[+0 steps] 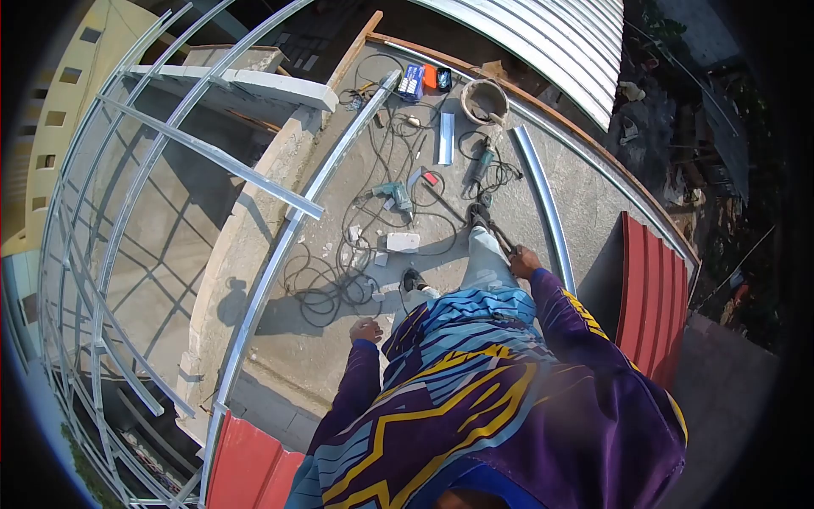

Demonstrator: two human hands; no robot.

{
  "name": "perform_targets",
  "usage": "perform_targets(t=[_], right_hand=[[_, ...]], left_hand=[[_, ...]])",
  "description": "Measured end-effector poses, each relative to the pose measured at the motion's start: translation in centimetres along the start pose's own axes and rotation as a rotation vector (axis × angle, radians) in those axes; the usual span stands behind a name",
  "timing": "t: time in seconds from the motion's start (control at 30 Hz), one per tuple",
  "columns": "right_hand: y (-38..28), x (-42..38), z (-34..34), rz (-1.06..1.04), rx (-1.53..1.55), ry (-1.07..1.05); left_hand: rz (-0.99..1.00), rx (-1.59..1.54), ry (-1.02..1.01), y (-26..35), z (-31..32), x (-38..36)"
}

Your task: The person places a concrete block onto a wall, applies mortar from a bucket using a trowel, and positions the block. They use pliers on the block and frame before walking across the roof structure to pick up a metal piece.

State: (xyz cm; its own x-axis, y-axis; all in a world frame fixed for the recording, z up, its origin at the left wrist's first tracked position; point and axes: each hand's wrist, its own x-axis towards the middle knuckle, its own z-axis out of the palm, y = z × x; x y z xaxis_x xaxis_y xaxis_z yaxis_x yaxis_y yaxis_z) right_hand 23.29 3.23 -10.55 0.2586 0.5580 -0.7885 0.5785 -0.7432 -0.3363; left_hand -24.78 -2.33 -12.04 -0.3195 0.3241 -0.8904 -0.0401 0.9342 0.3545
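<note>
My right hand (526, 261) is closed around the end of a dark, long-handled tool (502, 241) beside my right thigh. Its far part runs down past my shoe, and its kind is hard to make out. My left hand (366, 331) hangs at my left side with loosely curled fingers and nothing visible in it. Below it on the concrete lie coils of black cable (318, 293). Ahead of my feet are a white block (403, 243), a teal power drill (394, 197) and a teal angle grinder (482, 164).
A round bucket (468, 106), a blue box (411, 82) and an orange case (431, 76) stand at the far end. Metal channels (543, 195) lie on the floor. Red roofing sheets (649, 297) are at right. Steel framing (212, 157) spans a drop on the left.
</note>
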Motion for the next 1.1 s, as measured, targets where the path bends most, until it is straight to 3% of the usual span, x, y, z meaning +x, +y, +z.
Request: perform_targets(t=[0.1, 0.17, 0.23, 0.3, 0.43, 0.47, 0.53, 0.57, 0.63, 0.7, 0.77, 0.83, 0.9, 0.93, 0.97, 1.1], right_hand=[[-0.2, 2.4, -2.9, -0.055, -0.254, 0.089], [3.8, 8.0, -4.1, -0.231, -0.363, -0.049], [0.1, 6.2, -8.5, 0.128, 0.208, -0.195], [-1.2, 5.9, -11.2, 0.238, 0.437, -0.176], [4.2, 14.0, -12.4, 0.300, 0.385, -0.265], [6.5, 17.3, -12.5, 0.345, 0.549, -0.493], [10.8, 21.0, -13.9, 0.465, 0.874, -0.930], [11.0, 21.3, -14.3, 0.470, 0.857, -0.932], [9.3, 21.9, -13.8, 0.427, 0.663, -0.588], [3.9, 16.9, -16.6, 0.304, 0.564, -0.668], [-2.3, 13.1, -17.4, 0.173, 0.348, -0.398], [-3.2, 12.5, -17.4, 0.148, 0.430, -0.394], [-3.7, 11.3, -16.9, 0.101, 0.417, -0.380], [-3.2, 11.5, -17.1, 0.075, 0.404, -0.377], [-2.7, 12.1, -17.1, -0.171, 0.065, -0.398], [2.8, 17.9, -14.6, -1.077, -1.303, -0.343]], left_hand=[[-0.026, -0.110, 0.036, 0.5, 2.9, -1.7], [-0.047, -0.233, 0.040, 1.4, 5.4, -2.8], [-0.005, -0.279, -0.077, 2.3, 8.5, -4.0], [0.094, -0.066, -0.002, 4.6, 12.8, -6.8], [0.282, -0.050, -0.051, 7.4, 18.6, -10.3], [0.372, 0.019, -0.073, 7.6, 19.6, -10.9], [0.373, 0.064, -0.030, 7.9, 21.3, -12.2], [0.391, 0.129, 0.010, 8.5, 21.7, -12.6], [0.359, 0.205, 0.041, 9.6, 21.6, -13.9], [0.215, 0.066, 0.050, 9.0, 21.1, -13.4], [0.178, -0.043, 0.126, 7.2, 20.3, -11.3], [0.318, 0.334, 0.180, 4.6, 19.3, -8.9], [0.411, 0.277, 0.239, 3.8, 19.0, -7.9], [0.256, 0.159, 0.233, 4.4, 18.9, -8.4], [0.099, 0.044, 0.221, 4.9, 18.7, -8.9], [0.195, -0.102, 0.189, 1.9, 18.5, -6.8]])
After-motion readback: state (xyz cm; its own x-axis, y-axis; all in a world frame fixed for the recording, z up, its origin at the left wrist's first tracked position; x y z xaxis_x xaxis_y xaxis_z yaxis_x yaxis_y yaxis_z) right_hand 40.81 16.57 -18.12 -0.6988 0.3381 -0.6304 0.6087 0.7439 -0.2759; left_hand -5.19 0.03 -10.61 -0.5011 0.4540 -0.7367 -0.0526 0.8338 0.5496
